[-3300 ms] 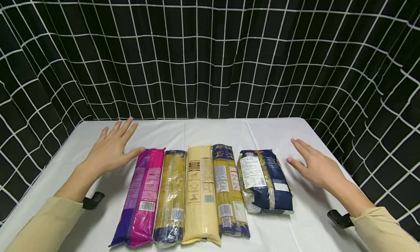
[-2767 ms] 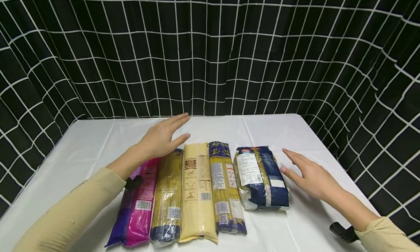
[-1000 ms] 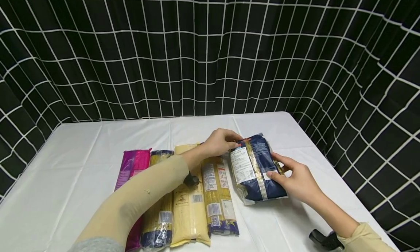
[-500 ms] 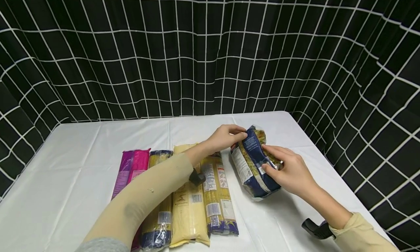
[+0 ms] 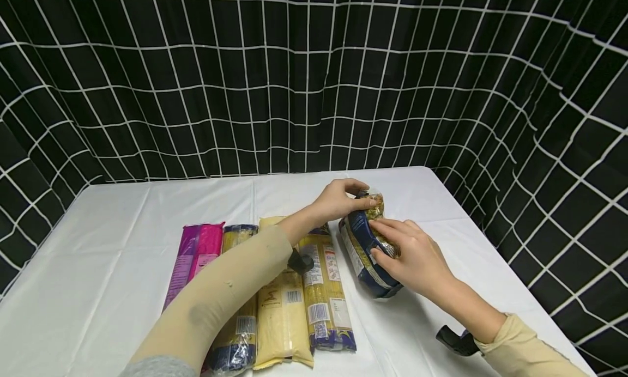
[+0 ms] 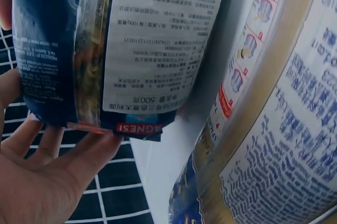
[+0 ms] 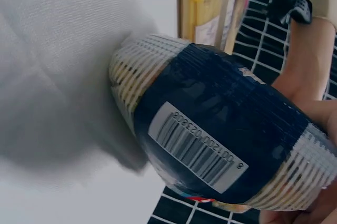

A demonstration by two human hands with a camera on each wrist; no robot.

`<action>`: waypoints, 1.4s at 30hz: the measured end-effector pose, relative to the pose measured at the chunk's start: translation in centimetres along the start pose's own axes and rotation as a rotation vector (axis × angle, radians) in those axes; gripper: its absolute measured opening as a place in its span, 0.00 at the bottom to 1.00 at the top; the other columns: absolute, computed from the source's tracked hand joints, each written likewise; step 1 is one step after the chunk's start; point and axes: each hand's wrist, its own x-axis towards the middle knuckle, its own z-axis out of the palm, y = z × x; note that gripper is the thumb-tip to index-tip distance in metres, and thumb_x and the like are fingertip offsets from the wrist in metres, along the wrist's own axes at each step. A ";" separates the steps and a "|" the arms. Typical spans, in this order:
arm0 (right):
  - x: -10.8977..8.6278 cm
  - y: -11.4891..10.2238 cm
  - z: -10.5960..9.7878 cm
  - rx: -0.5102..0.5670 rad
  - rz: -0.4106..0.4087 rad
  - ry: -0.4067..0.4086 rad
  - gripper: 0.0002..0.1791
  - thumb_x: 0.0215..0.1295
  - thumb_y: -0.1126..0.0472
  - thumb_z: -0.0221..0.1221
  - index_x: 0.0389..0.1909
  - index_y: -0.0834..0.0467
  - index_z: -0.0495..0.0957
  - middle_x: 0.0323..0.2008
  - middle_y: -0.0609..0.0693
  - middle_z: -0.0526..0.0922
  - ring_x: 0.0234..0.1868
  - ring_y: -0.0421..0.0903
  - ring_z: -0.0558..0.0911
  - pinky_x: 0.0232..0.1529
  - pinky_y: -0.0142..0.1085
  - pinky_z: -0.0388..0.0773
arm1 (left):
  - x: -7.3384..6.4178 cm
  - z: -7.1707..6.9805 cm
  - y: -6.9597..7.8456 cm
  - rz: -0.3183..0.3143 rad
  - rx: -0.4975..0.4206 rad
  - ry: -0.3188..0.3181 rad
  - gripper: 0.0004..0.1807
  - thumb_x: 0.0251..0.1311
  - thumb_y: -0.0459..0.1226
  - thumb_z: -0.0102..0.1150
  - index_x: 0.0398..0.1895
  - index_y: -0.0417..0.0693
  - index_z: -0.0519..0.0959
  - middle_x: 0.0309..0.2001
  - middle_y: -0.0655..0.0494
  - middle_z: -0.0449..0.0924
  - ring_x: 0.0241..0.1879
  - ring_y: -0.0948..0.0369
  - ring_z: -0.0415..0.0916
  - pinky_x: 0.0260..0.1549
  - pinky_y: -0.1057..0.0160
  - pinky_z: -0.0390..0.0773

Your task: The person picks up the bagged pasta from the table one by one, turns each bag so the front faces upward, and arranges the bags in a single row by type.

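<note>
A navy bag of pasta (image 5: 362,234) with a clear window stands tilted up on its edge at the right of the row of packs. My left hand (image 5: 337,200) pinches its far top end between thumb and fingers. On the right side, my right hand (image 5: 417,257) grips the bag with thumb and fingers. The left wrist view shows the white label (image 6: 158,45) on the bag's back and the left fingertips at the top seal. In the right wrist view the bag's base with a barcode (image 7: 197,147) faces the camera, close over the white cloth.
Left of the bag lie a blue-and-gold spaghetti pack (image 5: 327,311), a cream pack (image 5: 284,328), a clear noodle pack (image 5: 240,333) and a pink-purple pack (image 5: 196,251). My left sleeve (image 5: 221,290) crosses over them. A black gridded curtain (image 5: 304,93) stands behind the white table (image 5: 98,268).
Both hands went from open beside the packs to holding the pasta bag. They have lifted it and rolled it leftward onto its edge, so its windowed side shows more.
</note>
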 end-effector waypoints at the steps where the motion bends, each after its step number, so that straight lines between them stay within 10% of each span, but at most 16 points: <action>1: 0.0 -0.1 0.0 0.002 0.009 -0.011 0.29 0.56 0.63 0.74 0.61 0.63 0.83 0.57 0.60 0.85 0.50 0.56 0.83 0.42 0.51 0.84 | 0.0 0.0 0.0 0.008 0.003 0.004 0.29 0.67 0.49 0.69 0.68 0.48 0.78 0.64 0.47 0.79 0.66 0.50 0.74 0.62 0.55 0.77; 9: -0.5 -0.2 -0.8 0.137 0.191 -0.159 0.34 0.70 0.52 0.67 0.74 0.57 0.71 0.62 0.56 0.80 0.47 0.50 0.81 0.44 0.47 0.82 | -0.6 0.1 -0.4 0.051 -0.022 0.016 0.22 0.69 0.41 0.68 0.64 0.47 0.81 0.59 0.48 0.81 0.62 0.52 0.76 0.60 0.55 0.78; 16: -1.6 1.1 -0.5 0.372 0.320 -0.057 0.29 0.79 0.62 0.56 0.77 0.59 0.66 0.61 0.59 0.79 0.46 0.45 0.82 0.44 0.30 0.80 | -1.4 -0.6 -0.4 0.107 -0.116 -0.037 0.22 0.70 0.38 0.67 0.65 0.47 0.80 0.60 0.48 0.81 0.58 0.51 0.81 0.49 0.62 0.84; 25: -2.2 2.5 0.6 0.543 0.585 -0.198 0.38 0.80 0.57 0.56 0.82 0.61 0.51 0.69 0.69 0.68 0.56 0.61 0.81 0.46 0.34 0.83 | -1.9 -1.2 -0.8 0.112 -0.174 -0.039 0.20 0.69 0.34 0.66 0.63 0.46 0.81 0.59 0.48 0.83 0.57 0.54 0.82 0.51 0.64 0.83; 33: -1.8 2.6 1.6 0.860 0.704 -0.245 0.39 0.81 0.60 0.54 0.85 0.52 0.47 0.74 0.74 0.59 0.49 0.47 0.86 0.45 0.41 0.87 | -2.2 -1.9 -1.0 0.081 -0.187 -0.047 0.20 0.70 0.34 0.65 0.64 0.47 0.81 0.58 0.48 0.85 0.49 0.59 0.85 0.42 0.61 0.83; 42: -1.4 2.2 1.7 0.789 0.741 -0.185 0.36 0.79 0.60 0.58 0.83 0.52 0.56 0.71 0.73 0.65 0.39 0.40 0.87 0.38 0.36 0.87 | -2.6 -1.1 -0.7 0.116 -0.129 0.017 0.19 0.71 0.36 0.65 0.63 0.45 0.80 0.60 0.49 0.83 0.54 0.56 0.83 0.47 0.63 0.84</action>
